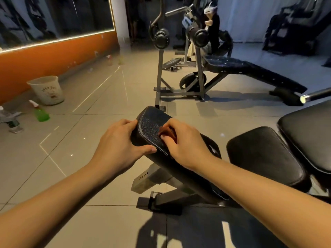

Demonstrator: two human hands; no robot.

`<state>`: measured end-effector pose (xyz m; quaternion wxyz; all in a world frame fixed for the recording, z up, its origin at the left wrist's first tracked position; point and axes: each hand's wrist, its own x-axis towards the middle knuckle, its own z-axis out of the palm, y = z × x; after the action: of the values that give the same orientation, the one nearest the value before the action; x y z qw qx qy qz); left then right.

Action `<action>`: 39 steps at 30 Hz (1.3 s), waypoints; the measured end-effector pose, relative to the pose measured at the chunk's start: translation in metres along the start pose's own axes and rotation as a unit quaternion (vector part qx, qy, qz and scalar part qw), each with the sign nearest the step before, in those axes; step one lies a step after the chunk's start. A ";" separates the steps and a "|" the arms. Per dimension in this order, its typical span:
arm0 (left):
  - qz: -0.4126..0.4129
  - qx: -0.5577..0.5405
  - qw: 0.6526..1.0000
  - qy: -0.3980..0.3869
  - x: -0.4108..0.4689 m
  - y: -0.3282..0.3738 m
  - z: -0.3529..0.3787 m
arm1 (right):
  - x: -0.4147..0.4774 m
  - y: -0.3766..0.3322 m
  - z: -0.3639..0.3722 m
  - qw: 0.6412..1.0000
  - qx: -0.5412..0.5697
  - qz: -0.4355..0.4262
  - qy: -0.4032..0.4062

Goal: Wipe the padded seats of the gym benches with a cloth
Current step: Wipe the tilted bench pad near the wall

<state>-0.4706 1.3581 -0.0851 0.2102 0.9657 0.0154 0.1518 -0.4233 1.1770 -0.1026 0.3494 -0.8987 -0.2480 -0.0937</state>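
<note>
Padded seat (150,122), black and tilted, at frame centre above a grey steel frame (143,178). Clasped at its 9 o'clock edge by left hand (120,145), fingers curled over the far rim, thumb laid along the near side. At the pad's 3 o'clock, right hand (184,142), fingers bent and bunched around a small reddish-brown cloth (167,130), pressed down onto the grained vinyl. Only a sliver of cloth visible between fingers and pad.

Toward 3 o'clock, just beside the held pad, two more black cushions (265,154) of the same bench. At 1 o'clock, well apart across the tiled floor (100,97), a second bench (250,70), long and sloped, behind a grey rack (159,72) loaded with black weight plates (161,39).

At 10 o'clock, near the orange wall (53,56), a pale bucket (46,90); just beside it a green spray bottle (40,113), and at 9 o'clock a clear plastic bottle (12,122). Above the wall, a lit-edged mirror (53,17). Both bare forearms reaching in from 6 o'clock.
</note>
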 end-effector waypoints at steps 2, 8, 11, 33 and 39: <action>-0.005 0.008 1.000 -0.008 0.001 0.002 0.001 | -0.005 0.010 -0.002 0.999 -0.010 -0.028 -0.016; -0.012 0.020 1.000 -0.002 -0.004 0.009 0.007 | -0.008 0.112 -0.023 0.975 -0.122 0.186 -0.022; -0.018 0.028 0.999 -0.005 -0.003 0.013 0.007 | -0.009 0.095 -0.018 0.983 -0.084 0.165 0.004; -0.068 0.018 0.997 0.009 -0.014 0.025 0.017 | -0.012 0.061 -0.015 0.997 -0.023 -0.062 -0.045; -0.060 -0.015 0.997 0.035 -0.015 0.018 0.021 | 0.015 0.126 -0.025 0.986 -0.113 0.122 -0.009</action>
<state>-0.4791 1.3322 -0.1003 0.2330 0.9538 0.0786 0.1726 -0.3457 1.0860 -0.1519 0.2525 -0.9567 -0.1271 -0.0694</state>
